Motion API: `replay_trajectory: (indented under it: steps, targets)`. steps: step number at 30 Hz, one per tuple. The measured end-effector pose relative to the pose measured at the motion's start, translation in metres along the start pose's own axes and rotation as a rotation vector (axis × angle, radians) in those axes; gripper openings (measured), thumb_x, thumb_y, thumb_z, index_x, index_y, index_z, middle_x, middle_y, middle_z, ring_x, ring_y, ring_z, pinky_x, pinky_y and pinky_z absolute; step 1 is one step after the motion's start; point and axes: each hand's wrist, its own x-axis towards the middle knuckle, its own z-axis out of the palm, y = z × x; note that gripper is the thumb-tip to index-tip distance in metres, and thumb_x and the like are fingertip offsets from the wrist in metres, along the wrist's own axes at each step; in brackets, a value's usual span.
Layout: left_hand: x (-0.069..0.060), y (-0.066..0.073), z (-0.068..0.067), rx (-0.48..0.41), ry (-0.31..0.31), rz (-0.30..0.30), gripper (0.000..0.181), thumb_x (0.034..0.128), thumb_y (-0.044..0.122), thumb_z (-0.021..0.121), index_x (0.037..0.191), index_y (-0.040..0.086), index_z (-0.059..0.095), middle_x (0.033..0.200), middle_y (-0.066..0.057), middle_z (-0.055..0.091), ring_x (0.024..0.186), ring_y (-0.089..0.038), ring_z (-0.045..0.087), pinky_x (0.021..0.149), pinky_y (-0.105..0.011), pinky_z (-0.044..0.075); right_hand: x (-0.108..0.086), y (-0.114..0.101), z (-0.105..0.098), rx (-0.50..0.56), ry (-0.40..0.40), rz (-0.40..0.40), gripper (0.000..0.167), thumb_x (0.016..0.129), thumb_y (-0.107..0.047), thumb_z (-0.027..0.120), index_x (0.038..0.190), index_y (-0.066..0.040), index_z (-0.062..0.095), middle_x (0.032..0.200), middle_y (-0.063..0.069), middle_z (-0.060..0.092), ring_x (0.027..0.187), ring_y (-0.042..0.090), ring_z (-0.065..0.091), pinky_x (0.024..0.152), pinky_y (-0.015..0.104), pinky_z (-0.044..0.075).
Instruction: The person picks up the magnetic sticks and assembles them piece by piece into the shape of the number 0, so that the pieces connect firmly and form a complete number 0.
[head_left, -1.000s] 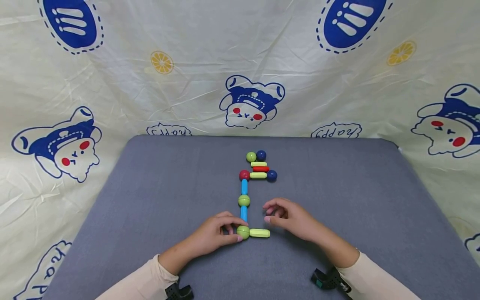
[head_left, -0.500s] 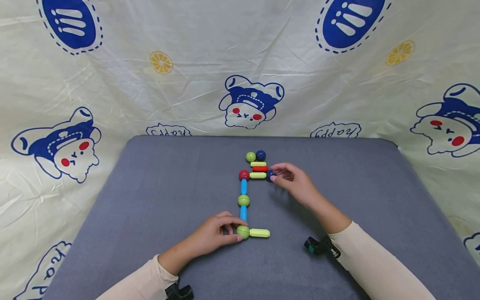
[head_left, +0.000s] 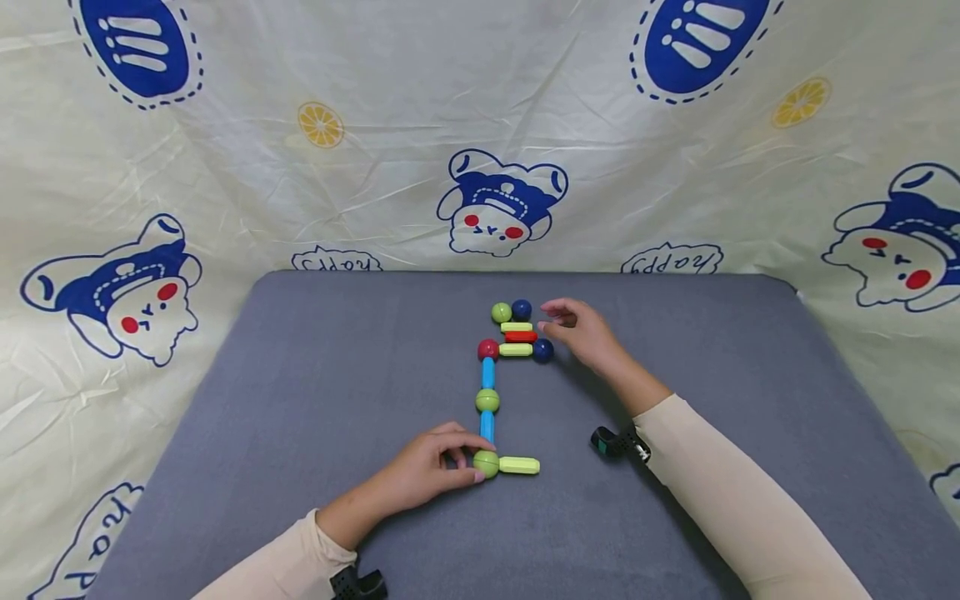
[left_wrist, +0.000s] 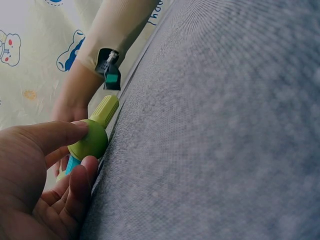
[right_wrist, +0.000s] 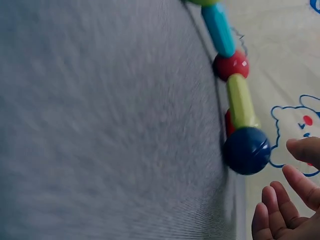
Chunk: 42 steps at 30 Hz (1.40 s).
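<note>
Green ball (head_left: 486, 465), smooth, pinched in left hand (head_left: 426, 470); ridged yellow stick (head_left: 520, 466) touching.

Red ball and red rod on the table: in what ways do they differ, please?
The red ball is round; the red rod is long and narrow. The red ball sits at a corner, joining a blue rod and a yellow-green rod; the red rod lies between that rod and a second yellow-green rod. Both lie on the grey table.
</note>
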Motion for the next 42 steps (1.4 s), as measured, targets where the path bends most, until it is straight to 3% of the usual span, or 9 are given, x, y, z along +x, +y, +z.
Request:
replay_trajectory:
  steps: [13, 28, 34, 42]
  targets:
    - [0.000, 0.001, 0.000, 0.014, -0.002, -0.011, 0.029, 0.0909, 0.025, 0.077, 0.119, 0.029, 0.073, 0.104, 0.003, 0.063, 0.086, -0.003, 0.058, 0.072, -0.020, 0.051, 0.035, -0.006, 0.006, -0.066, -0.073, 0.043, 0.045, 0.098, -0.027, 0.068, 0.137, -0.008, 0.056, 0.141, 0.018, 0.053, 0.127, 0.036, 0.052, 0.106, 0.052, 0.047]
    - [-0.001, 0.001, 0.000, -0.002, -0.010, 0.008, 0.029, 0.0914, 0.025, 0.077, 0.120, 0.025, 0.073, 0.103, 0.001, 0.064, 0.086, -0.005, 0.058, 0.073, -0.021, 0.051, 0.045, -0.010, 0.013, -0.152, -0.119, 0.097, 0.041, 0.100, -0.024, 0.064, 0.138, -0.010, 0.056, 0.140, 0.019, 0.056, 0.125, 0.036, 0.053, 0.106, 0.052, 0.046]
    - [-0.001, 0.003, 0.000, -0.012, -0.009, -0.003, 0.029, 0.0914, 0.025, 0.077, 0.121, 0.024, 0.073, 0.105, -0.001, 0.064, 0.087, -0.007, 0.058, 0.073, -0.020, 0.050, 0.046, -0.010, 0.011, -0.151, -0.102, 0.095, 0.041, 0.100, -0.025, 0.063, 0.135, -0.006, 0.055, 0.136, 0.019, 0.057, 0.125, 0.036, 0.053, 0.107, 0.052, 0.045]
    - [-0.001, 0.001, -0.001, -0.016, -0.008, -0.004, 0.030, 0.0914, 0.024, 0.077, 0.121, 0.024, 0.073, 0.106, -0.001, 0.064, 0.087, -0.007, 0.059, 0.072, -0.020, 0.050, 0.038, -0.012, -0.006, -0.113, -0.022, 0.094, 0.042, 0.099, -0.030, 0.065, 0.134, -0.007, 0.055, 0.133, 0.017, 0.060, 0.123, 0.034, 0.055, 0.102, 0.050, 0.048]
